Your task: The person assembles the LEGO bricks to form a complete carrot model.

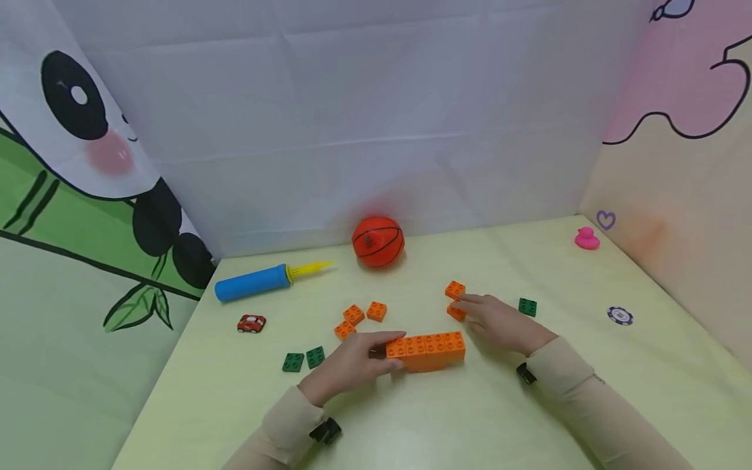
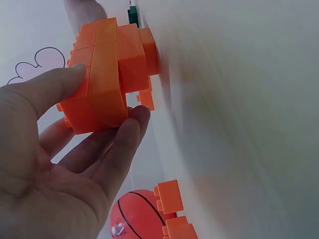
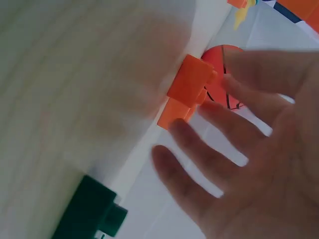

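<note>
My left hand [image 1: 351,364] grips the left end of a long block of stacked orange toy bricks [image 1: 435,356], studs up. In the left wrist view, the thumb lies along one face of the block [image 2: 102,99] and the fingers reach round below; its lower layers are uneven. My right hand [image 1: 499,322], fingers spread and nearly straight, is at two loose orange bricks. The nearer brick [image 1: 455,313] is partly hidden by the fingertips; the farther brick [image 1: 455,289] lies just beyond. In the right wrist view, nothing is held between the fingers [image 3: 182,139].
Left of the block lie several orange bricks [image 1: 354,314] and two green bricks [image 1: 293,362]. Another green brick [image 1: 528,307] sits beyond the right wrist. Farther out are a small basketball [image 1: 378,241], a blue pump [image 1: 252,282], a red toy car [image 1: 251,323], a pink duck [image 1: 587,239] and a poker chip [image 1: 620,316].
</note>
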Demonstrator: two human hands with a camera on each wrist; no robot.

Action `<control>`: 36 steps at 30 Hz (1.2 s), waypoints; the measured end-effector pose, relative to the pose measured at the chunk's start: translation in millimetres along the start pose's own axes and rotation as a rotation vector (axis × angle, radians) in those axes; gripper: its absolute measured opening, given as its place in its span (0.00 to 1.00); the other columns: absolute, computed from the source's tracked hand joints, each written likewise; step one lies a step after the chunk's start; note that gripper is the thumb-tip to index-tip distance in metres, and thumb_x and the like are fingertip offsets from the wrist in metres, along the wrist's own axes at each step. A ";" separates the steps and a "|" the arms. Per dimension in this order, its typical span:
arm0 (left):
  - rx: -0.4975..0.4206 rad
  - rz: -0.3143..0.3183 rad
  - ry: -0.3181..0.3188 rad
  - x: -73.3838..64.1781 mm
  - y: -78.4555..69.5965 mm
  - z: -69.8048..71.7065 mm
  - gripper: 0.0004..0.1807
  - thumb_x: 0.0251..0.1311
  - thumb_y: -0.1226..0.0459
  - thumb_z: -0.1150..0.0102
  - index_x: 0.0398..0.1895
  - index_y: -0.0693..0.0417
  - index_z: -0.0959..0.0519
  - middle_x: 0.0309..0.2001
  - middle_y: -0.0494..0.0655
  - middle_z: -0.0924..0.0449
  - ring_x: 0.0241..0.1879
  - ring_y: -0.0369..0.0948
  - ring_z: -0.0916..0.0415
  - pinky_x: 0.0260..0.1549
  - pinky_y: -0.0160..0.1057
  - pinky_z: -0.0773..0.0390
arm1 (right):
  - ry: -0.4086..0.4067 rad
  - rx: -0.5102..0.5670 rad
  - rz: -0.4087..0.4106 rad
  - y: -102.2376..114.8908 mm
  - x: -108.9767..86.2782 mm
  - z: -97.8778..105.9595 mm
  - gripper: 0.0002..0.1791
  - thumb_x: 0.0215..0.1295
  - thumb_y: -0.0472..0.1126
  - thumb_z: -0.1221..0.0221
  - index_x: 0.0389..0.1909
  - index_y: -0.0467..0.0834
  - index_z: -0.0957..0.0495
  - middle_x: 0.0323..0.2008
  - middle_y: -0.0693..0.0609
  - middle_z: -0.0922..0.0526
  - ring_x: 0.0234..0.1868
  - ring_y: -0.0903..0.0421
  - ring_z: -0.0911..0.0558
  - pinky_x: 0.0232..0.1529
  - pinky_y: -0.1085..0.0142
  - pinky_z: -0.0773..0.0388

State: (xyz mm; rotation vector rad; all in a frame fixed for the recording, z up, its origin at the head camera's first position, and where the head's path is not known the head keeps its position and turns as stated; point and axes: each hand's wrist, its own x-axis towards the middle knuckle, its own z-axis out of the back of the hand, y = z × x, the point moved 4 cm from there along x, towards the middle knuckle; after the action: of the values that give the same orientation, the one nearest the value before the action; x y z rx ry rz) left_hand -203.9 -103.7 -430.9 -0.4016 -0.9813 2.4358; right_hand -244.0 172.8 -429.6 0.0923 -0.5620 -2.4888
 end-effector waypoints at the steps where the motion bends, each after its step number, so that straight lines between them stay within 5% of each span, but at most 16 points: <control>1: -0.001 -0.003 0.001 0.5 -0.4 -0.2 0.31 0.62 0.47 0.35 0.69 0.38 0.26 0.62 0.33 0.24 0.51 0.32 0.24 0.53 0.38 0.22 | 0.011 -0.010 -0.008 -1.3 0.4 -1.3 0.23 0.74 0.37 0.47 0.68 0.39 0.29 0.68 0.41 0.29 0.68 0.38 0.31 0.68 0.43 0.35; 5: -0.002 -0.009 0.003 1.7 -0.9 -0.9 0.31 0.62 0.47 0.35 0.69 0.38 0.26 0.62 0.33 0.23 0.51 0.31 0.24 0.52 0.36 0.22 | 0.006 -0.016 -0.067 -3.5 1.5 -1.8 0.20 0.71 0.40 0.42 0.61 0.40 0.23 0.60 0.45 0.22 0.62 0.43 0.25 0.64 0.47 0.29; 8: -0.002 -0.010 0.007 2.0 -1.2 -1.0 0.31 0.62 0.47 0.35 0.69 0.38 0.26 0.62 0.33 0.23 0.51 0.31 0.24 0.52 0.36 0.22 | -0.009 -0.007 -0.115 -3.8 2.0 -0.9 0.12 0.68 0.43 0.38 0.48 0.44 0.19 0.47 0.51 0.19 0.49 0.50 0.20 0.54 0.53 0.22; 13: -0.006 -0.007 0.011 2.5 -1.1 -1.1 0.31 0.62 0.47 0.35 0.69 0.39 0.27 0.62 0.33 0.24 0.52 0.31 0.24 0.53 0.37 0.22 | -0.021 0.009 -0.133 -3.7 1.7 1.5 0.05 0.65 0.41 0.36 0.32 0.49 0.24 0.30 0.59 0.23 0.33 0.58 0.27 0.38 0.63 0.27; 18: -0.004 -0.005 0.006 2.1 -0.5 -1.5 0.31 0.62 0.47 0.35 0.69 0.38 0.27 0.62 0.33 0.23 0.51 0.31 0.23 0.53 0.37 0.22 | -0.091 0.077 -0.087 5.9 -1.4 13.7 0.06 0.65 0.39 0.37 0.40 0.47 0.23 0.36 0.58 0.21 0.39 0.56 0.23 0.44 0.59 0.23; 22: -0.007 -0.005 0.004 1.1 -1.3 -1.7 0.31 0.62 0.47 0.35 0.69 0.39 0.26 0.61 0.33 0.23 0.51 0.31 0.23 0.52 0.38 0.22 | -0.146 0.165 0.030 25.6 -6.3 27.7 0.14 0.67 0.40 0.37 0.51 0.45 0.22 0.45 0.57 0.19 0.47 0.56 0.21 0.51 0.56 0.21; 27: -0.003 0.000 0.005 1.2 -1.6 -1.1 0.31 0.63 0.47 0.35 0.69 0.38 0.26 0.62 0.33 0.23 0.54 0.33 0.24 0.55 0.40 0.22 | -0.061 0.229 0.169 48.4 -12.3 31.8 0.19 0.67 0.42 0.36 0.57 0.47 0.23 0.49 0.61 0.19 0.49 0.60 0.22 0.52 0.58 0.21; 36: 0.006 0.018 0.014 3.2 1.2 -2.1 0.32 0.62 0.45 0.36 0.69 0.38 0.27 0.62 0.32 0.23 0.53 0.32 0.24 0.55 0.41 0.23 | 0.038 0.233 0.167 53.0 -13.2 23.6 0.22 0.67 0.45 0.35 0.61 0.48 0.24 0.52 0.60 0.20 0.50 0.60 0.22 0.53 0.56 0.21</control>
State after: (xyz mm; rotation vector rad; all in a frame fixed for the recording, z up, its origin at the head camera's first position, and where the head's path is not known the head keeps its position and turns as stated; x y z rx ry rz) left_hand -206.1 -101.6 -433.5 -0.4270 -0.9677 2.4487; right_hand -209.6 149.5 -387.1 0.1746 -0.8083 -2.2480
